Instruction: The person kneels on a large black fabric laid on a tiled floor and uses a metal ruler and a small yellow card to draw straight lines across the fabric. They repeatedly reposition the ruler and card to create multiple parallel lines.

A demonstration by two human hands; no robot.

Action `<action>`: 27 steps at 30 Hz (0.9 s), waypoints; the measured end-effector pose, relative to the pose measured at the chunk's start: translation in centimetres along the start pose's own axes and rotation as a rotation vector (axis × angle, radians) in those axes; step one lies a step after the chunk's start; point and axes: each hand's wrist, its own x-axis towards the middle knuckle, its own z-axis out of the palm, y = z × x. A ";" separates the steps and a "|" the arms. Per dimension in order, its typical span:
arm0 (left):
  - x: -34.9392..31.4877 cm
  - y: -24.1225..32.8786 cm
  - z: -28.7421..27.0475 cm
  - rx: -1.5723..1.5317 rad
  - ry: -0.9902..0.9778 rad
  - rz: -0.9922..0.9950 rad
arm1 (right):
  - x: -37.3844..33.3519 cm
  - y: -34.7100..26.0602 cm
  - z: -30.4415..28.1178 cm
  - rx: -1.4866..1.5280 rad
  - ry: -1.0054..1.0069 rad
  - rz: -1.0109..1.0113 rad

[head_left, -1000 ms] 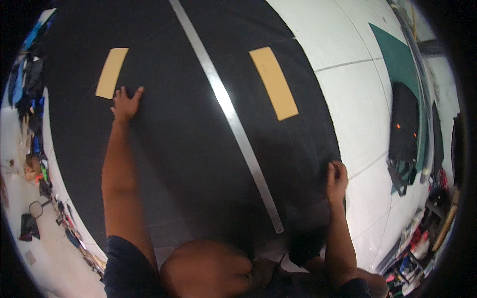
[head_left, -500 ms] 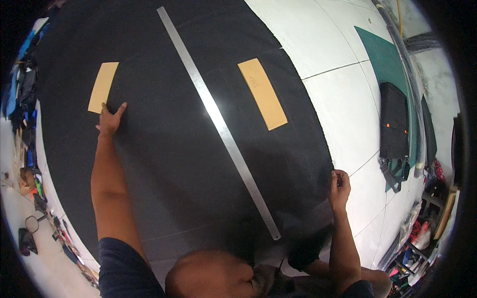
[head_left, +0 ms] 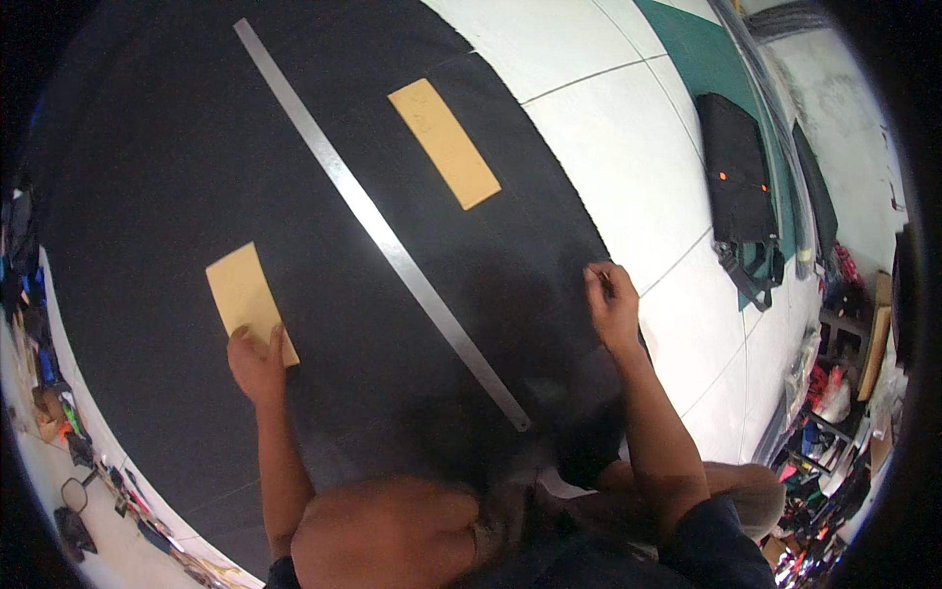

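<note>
My left hand (head_left: pixel 257 368) grips the lower end of a tan rectangular card piece (head_left: pixel 240 285), fingers and thumb across its end. The card lies over a wide sheet of black fabric (head_left: pixel 147 412). On the right, my right hand (head_left: pixel 615 306) is closed in a pinch above the fabric near its right edge; I cannot make out what its fingertips hold. Between my hands a long steel ruler (head_left: pixel 378 226) runs diagonally across the fabric. Right of the ruler's upper half lies a second tan card piece (head_left: pixel 446 142), with faint handwriting on it.
White floor tiles (head_left: pixel 608 137) show beyond the fabric's right edge. A black bag (head_left: pixel 736 177) with a strap and orange spots rests on a green mat (head_left: pixel 677 49). Mixed clutter (head_left: pixel 834 393) is piled at the far right, and more lines the left side.
My left hand has drawn the left card piece nearer to me and toward the ruler, tilting it. My right hand has moved off the fabric's edge, inward. The view has shifted.
</note>
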 end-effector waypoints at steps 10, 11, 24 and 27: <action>-2.0 -8.3 -2.1 -0.283 -0.164 -0.381 | 2.8 1.1 1.3 0.157 0.039 0.030; -2.0 -9.2 -1.8 -0.390 -0.185 -0.336 | 2.7 0.9 1.7 0.177 0.035 0.053; -4.9 -2.8 -3.5 -0.991 -0.330 -0.314 | -0.6 1.2 3.4 0.365 -0.024 0.085; -8.2 5.2 -4.4 -1.149 -0.334 -0.147 | -1.0 0.7 3.4 0.435 -0.074 0.142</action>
